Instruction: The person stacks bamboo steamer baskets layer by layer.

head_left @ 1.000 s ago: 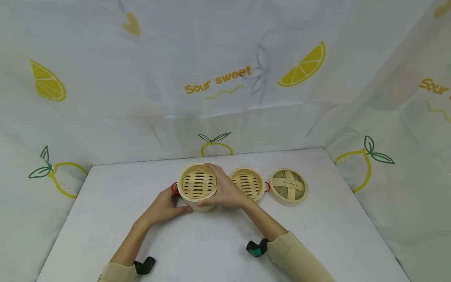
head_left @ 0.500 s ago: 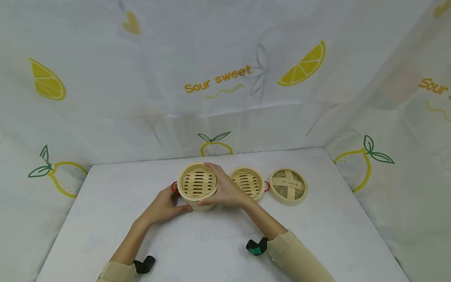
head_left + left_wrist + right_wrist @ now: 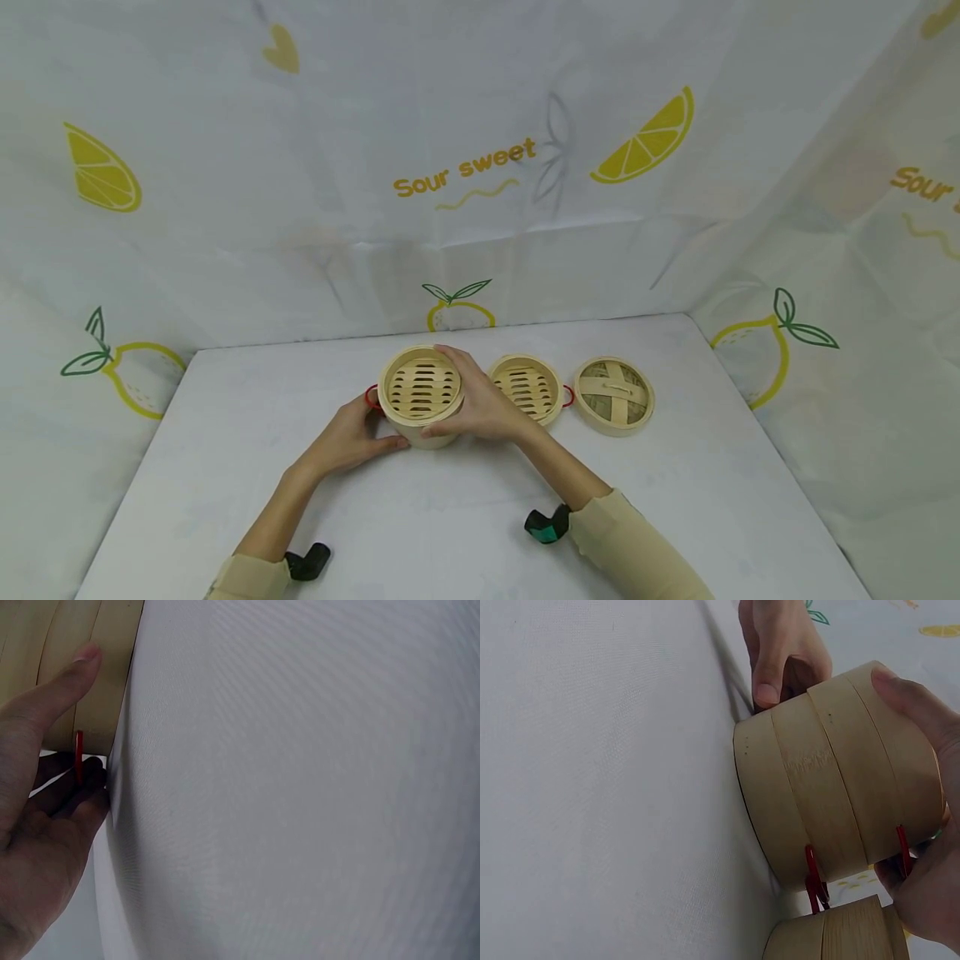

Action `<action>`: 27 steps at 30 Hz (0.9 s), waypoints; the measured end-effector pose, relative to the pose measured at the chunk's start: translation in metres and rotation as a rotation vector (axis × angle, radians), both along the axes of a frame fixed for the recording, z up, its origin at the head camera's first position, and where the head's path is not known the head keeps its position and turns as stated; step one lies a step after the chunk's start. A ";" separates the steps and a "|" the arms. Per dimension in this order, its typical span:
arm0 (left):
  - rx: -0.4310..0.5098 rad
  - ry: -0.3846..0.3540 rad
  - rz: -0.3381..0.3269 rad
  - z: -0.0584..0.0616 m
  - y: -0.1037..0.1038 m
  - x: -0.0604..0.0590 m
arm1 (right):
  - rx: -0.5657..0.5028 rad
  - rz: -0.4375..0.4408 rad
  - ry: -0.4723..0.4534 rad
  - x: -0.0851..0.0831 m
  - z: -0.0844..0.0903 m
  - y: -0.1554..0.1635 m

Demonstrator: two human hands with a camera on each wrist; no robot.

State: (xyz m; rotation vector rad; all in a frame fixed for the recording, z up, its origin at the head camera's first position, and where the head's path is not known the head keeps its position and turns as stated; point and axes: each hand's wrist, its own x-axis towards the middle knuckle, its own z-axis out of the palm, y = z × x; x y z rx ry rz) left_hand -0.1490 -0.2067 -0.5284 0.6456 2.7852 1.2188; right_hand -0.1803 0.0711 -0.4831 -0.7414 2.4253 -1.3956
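While both of my hands close around it, the stacked bamboo steamer (image 3: 420, 397) stands upright on the white table (image 3: 465, 517), near the middle and toward the far edge; its axis runs vertically and its open mouth faces up, showing the slatted floor inside. My left hand (image 3: 352, 437) holds the lower tier from the left, thumb (image 3: 56, 690) pressed flat against the bamboo wall and the remaining fingers curled round the side by a small red loop handle (image 3: 79, 754). My right hand (image 3: 483, 404) grips the upper tier from the right, fingers wrapped over the far rim and thumb on the near wall; the right wrist view shows the thumb tip (image 3: 900, 690) lying on the top band, with two red loops on the side facing that hand. Seen from the right wrist, the tiers sit flush, their walls aligned. Just beside the stack on the right, partly behind my right hand, sits a single steamer tier (image 3: 528, 387), also mouth up. Farther right, close to that tier, lies the woven lid (image 3: 615, 396), flat on the table.
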 end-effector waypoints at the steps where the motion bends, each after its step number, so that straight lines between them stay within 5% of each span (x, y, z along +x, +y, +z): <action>1: 0.000 -0.002 0.000 0.000 0.000 0.000 | 0.005 0.001 0.005 0.000 0.000 0.000; 27: 0.012 0.007 -0.008 -0.003 -0.002 -0.002 | -0.056 -0.035 0.046 0.010 0.006 0.014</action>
